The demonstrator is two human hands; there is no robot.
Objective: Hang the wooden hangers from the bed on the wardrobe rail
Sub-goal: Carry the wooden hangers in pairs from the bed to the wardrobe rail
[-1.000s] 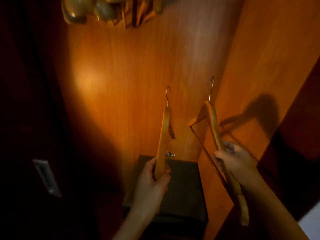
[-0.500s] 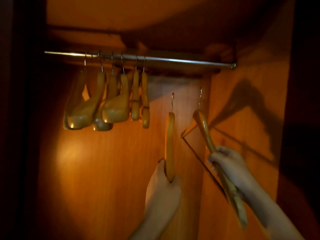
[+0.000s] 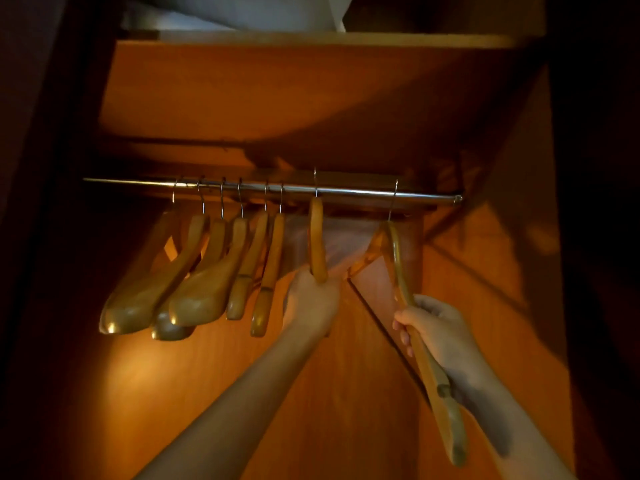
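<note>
**Mia:** What were the hands doing in the wardrobe?

**Tom:** Each one held a wooden hanger up at the wardrobe rail (image 3: 363, 192). The left hand (image 3: 313, 303) had its fingers curled round the bottom end of the first hanger (image 3: 317, 237). That hanger stood almost straight up, seen from its thin side.

**Mia:** Was it on the rail?

**Tom:** Its metal hook crossed the rail, a bit right of the middle. I could not tell if the hook sat on the rail or only touched it.

**Mia:** And the other hand?

**Tom:** The right hand (image 3: 436, 327) was wrapped tight round the middle of one arm of the second hanger (image 3: 399, 268). This one was tilted, with its low end down by the wrist. A thin bar ran under it. Its hook crossed the rail too, close to the right end. I could not tell if it hung there by itself.

**Mia:** Were there more hangers?

**Tom:** Yes, six hanging hangers (image 3: 207, 289) were on the left half of the rail, packed close side by side. Some were fat and some were thin. The first hanger was just to the right of them, with a small gap between.

**Mia:** What was above?

**Tom:** A wooden shelf (image 3: 311, 39) sat over the rail, with something white (image 3: 259, 12) on top.
</note>
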